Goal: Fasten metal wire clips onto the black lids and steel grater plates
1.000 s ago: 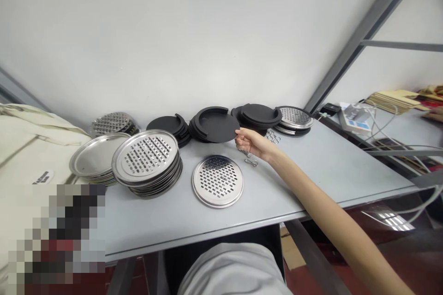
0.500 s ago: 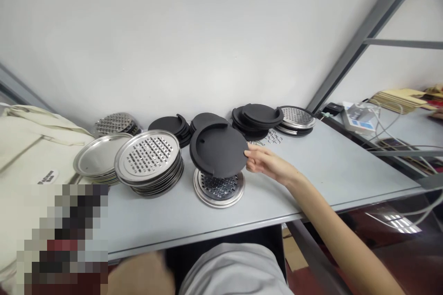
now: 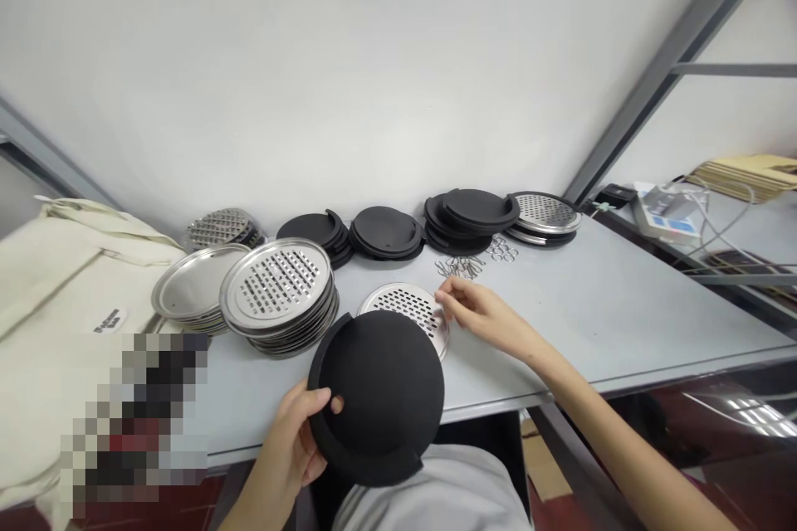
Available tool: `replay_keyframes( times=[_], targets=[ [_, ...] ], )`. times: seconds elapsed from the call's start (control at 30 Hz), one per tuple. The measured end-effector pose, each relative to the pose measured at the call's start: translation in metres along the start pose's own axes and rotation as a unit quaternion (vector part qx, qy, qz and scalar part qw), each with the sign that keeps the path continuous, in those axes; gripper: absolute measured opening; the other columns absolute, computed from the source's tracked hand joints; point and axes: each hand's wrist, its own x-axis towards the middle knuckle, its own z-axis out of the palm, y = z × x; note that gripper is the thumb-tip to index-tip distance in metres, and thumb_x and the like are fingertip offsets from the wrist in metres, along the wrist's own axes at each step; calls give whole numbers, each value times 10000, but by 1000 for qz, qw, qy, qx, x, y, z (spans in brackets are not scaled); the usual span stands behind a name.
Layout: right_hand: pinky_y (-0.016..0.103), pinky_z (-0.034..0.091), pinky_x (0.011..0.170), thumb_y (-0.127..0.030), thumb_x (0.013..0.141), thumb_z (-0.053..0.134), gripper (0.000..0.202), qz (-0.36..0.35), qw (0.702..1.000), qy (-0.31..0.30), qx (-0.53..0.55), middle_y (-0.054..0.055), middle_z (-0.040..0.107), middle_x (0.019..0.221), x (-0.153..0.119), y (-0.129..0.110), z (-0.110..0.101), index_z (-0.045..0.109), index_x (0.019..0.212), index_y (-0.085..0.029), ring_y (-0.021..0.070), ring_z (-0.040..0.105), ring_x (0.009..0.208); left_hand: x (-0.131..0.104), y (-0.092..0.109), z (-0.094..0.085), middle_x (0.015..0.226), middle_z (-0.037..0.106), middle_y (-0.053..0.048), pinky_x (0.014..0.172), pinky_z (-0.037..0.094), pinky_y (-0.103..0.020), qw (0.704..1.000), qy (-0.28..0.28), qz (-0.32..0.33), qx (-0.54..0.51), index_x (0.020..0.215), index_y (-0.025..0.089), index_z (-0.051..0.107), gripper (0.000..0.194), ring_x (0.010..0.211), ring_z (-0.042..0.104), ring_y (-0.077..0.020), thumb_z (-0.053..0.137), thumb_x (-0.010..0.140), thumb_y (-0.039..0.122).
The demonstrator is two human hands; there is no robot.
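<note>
My left hand [image 3: 295, 436] grips a round black disc [image 3: 379, 398] by its left edge, thumb beside a small hole. A raised curved lip runs along the disc's left and lower side. Behind it is a round metal grater plate [image 3: 408, 299] with oval slots, its near part hidden by the black disc. My right hand [image 3: 470, 307] has thumb and fingers closed at the plate's upper right edge; whether the plate is lifted off the table I cannot tell.
Stacked metal grater plates [image 3: 277, 286] and plain metal plates [image 3: 199, 282] stand left. Black disc piles [image 3: 386, 231] line the wall, with small metal hooks [image 3: 459, 267] and rings [image 3: 500, 249] before them. Assembled graters [image 3: 545, 214] sit at right. A cream bag [image 3: 62, 282] lies far left.
The black disc has passed from my right hand to my left and come down towards me. My left hand has risen into view. My right hand has moved to the grater plate's edge.
</note>
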Motion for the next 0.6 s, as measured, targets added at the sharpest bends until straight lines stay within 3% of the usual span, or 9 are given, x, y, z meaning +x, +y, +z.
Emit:
replay_keyframes(
  times=[0.03, 0.07, 0.17, 0.3, 0.47, 0.6],
  targets=[
    [253, 387, 583, -434, 919, 463, 257, -7, 997, 56, -56, -2, 570, 670, 5, 5, 0, 499, 830, -195, 143, 520, 620, 1, 1, 0, 706, 565, -2, 389, 444, -191, 1000, 1, -18, -13, 824, 208, 574, 270, 517, 558, -115, 651, 697, 433],
    [261, 398, 593, -414, 907, 482, 224, -6, 993, 74, -93, 9, 590, 701, 9, 9, 0, 504, 871, -194, 154, 538, 636, 3, 2, 0, 693, 553, 12, 350, 395, -168, 999, -1, -36, -23, 821, 203, 562, 285, 471, 522, -91, 660, 683, 431],
    [266, 444, 616, -411, 882, 523, 251, 36, 995, -9, -89, 47, 659, 770, 25, 16, -1, 518, 978, -179, 177, 605, 697, 10, 2, 6, 668, 526, 45, 279, 235, -128, 998, -20, -62, -12, 859, 187, 537, 359, 369, 409, -36, 685, 639, 430],
    [261, 416, 577, -509, 810, 587, 357, 88, 985, -62, -138, 68, 670, 741, 48, 13, -4, 644, 835, -157, 190, 595, 692, 18, 2, 14, 682, 539, 51, 273, 215, -129, 996, -48, -61, 38, 937, 178, 523, 392, 337, 399, -30, 655, 653, 415],
    [250, 279, 480, -551, 783, 559, 450, 100, 980, -78, -154, -20, 432, 488, 64, 12, -10, 590, 565, -158, 115, 398, 501, 26, 7, 19, 678, 542, 58, 268, 212, -133, 993, -83, -71, 53, 1013, 189, 499, 423, 313, 409, -38, 617, 659, 390],
    [249, 205, 466, -551, 768, 570, 460, 102, 979, -115, -133, -48, 308, 484, 61, 12, -15, 515, 518, -169, 94, 279, 488, 32, 9, 18, 664, 533, 55, 249, 202, -146, 991, -106, -78, 37, 955, 174, 486, 433, 295, 391, -43, 629, 623, 413]
  ],
)
